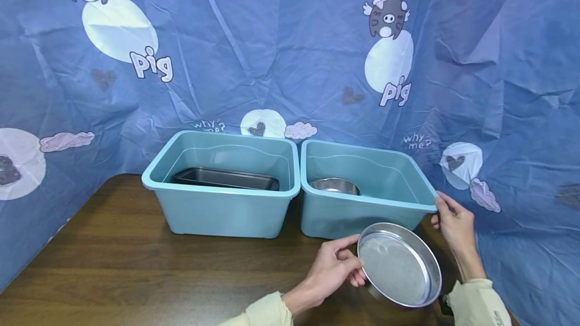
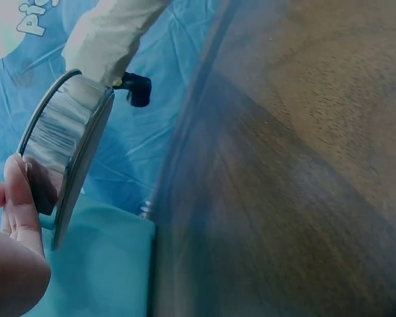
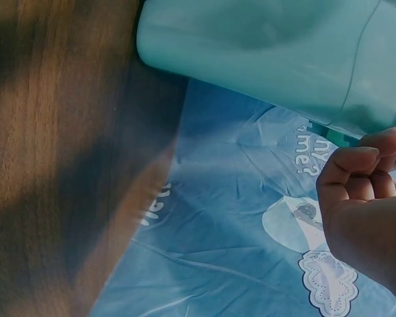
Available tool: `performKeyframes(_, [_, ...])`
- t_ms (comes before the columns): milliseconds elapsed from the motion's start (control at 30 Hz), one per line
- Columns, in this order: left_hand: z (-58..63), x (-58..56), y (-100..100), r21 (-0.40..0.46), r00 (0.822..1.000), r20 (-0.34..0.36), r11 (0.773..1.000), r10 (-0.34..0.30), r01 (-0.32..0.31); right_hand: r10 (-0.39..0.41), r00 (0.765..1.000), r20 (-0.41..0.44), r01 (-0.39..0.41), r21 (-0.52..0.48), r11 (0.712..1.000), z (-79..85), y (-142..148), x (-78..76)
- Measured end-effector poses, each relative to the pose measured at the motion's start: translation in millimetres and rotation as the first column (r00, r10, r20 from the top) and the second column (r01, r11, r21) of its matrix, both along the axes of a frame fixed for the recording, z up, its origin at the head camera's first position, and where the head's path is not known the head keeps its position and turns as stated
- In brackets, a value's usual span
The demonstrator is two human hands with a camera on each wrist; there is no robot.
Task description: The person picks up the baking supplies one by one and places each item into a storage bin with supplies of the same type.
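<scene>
My left hand (image 1: 333,268) pinches the left edge of a round metal sieve (image 1: 396,268), which is held tilted in front of the right bin with its grey bottom facing up. In the left wrist view, thumb and fingers grip the shiny side wall of the sieve (image 2: 56,132). My right hand (image 1: 456,228) pinches the front right corner of the light blue plastic bin (image 1: 353,215) by its rim. The right wrist view shows curled fingers at that rim. Inside this bin lies another round metal piece (image 1: 335,185), partly hidden by the front wall.
A second light blue bin (image 1: 222,213) stands close on the left, holding a dark rectangular baking pan (image 1: 226,179). Both stand on a brown wooden table (image 1: 136,265). Behind them hangs a blue curtain (image 1: 272,39) with pig prints.
</scene>
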State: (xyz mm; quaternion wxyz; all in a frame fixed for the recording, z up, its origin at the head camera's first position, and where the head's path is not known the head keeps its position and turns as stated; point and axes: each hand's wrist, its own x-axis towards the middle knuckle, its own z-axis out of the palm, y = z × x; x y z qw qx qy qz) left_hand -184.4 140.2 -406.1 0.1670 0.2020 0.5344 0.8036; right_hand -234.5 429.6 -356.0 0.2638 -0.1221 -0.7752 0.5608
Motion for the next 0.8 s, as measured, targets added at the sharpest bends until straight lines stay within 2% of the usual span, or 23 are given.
performKeyframes(433, [13.9, 2.7, -2.4, 0.024, 1.0, -0.021, 1.0, -0.009, 0.01, 0.002, 1.0, -0.013, -0.002, -0.028, 1.0, -2.7, 0.7, -1.9])
performKeyframes(800, [22.4, -2.1, -4.8, 0.024, 1.0, -0.026, 1.0, 0.005, -0.005, -0.004, 1.0, -0.028, 0.002, -0.051, 0.999, -2.9, 0.8, -3.2])
